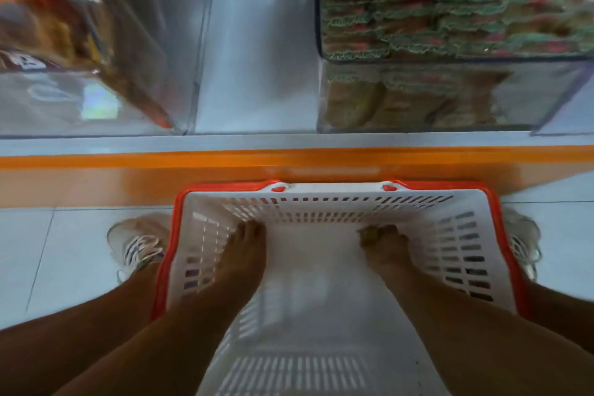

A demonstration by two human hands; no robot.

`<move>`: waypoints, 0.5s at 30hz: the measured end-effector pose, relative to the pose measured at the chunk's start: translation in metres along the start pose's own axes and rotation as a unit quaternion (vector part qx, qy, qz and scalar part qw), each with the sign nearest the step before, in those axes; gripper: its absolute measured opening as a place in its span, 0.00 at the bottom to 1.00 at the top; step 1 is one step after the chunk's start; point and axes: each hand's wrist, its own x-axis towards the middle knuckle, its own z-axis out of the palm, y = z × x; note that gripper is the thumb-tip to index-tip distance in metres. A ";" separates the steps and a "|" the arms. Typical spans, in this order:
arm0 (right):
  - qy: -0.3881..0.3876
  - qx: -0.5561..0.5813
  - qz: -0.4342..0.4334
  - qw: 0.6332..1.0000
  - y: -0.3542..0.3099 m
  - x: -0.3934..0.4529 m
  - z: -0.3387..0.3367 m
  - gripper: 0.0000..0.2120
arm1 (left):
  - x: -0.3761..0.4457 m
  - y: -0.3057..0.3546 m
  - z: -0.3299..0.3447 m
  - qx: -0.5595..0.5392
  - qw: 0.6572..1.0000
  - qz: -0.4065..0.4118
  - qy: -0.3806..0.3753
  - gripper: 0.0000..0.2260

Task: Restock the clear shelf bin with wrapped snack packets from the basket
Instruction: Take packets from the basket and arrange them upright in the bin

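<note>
Both hands are down in the basket (337, 196), right at its far wall. The left hand (246, 244) lies with fingers reaching forward and pressed toward the floor of the basket, and no packet shows in it; whether it pinches anything under the fingertips, I cannot tell. The right hand (384, 243) is curled around something small and brownish, which looks like one of the wrapped snack packets (373, 235), though blur hides the detail. The two hands sit well apart, one toward each side wall.

The basket, white with an orange rim, stands on the tiled floor between the person's shoes, just in front of the orange shelf edge (128, 159). Its floor looks almost bare now, so I judge the supply is nearly used up.

Up at one o'clock, the clear shelf bin (546, 90) is packed high with layered packets, green and red frilled edges stacked row on row. That reads as a bin close to full. At ten o'clock another clear bin (180, 42) holds brown packaged goods, badly smeared by motion.

What is left, by my reckoning: lift out these last pieces and carry them up to the bin at one o'clock.
</note>
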 end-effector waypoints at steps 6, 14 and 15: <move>-0.129 0.056 -0.097 0.985 -0.015 -0.030 0.008 0.14 | -0.007 0.011 0.004 -0.015 0.999 -0.030 -0.009 0.18; -0.159 -0.051 -0.464 0.870 -0.078 -0.136 -0.083 0.08 | -0.053 0.026 -0.121 -0.557 0.788 -0.095 -0.245 0.12; -0.090 -0.077 -0.523 0.844 -0.079 -0.156 -0.103 0.09 | -0.062 0.029 -0.144 -0.567 0.779 -0.056 -0.263 0.12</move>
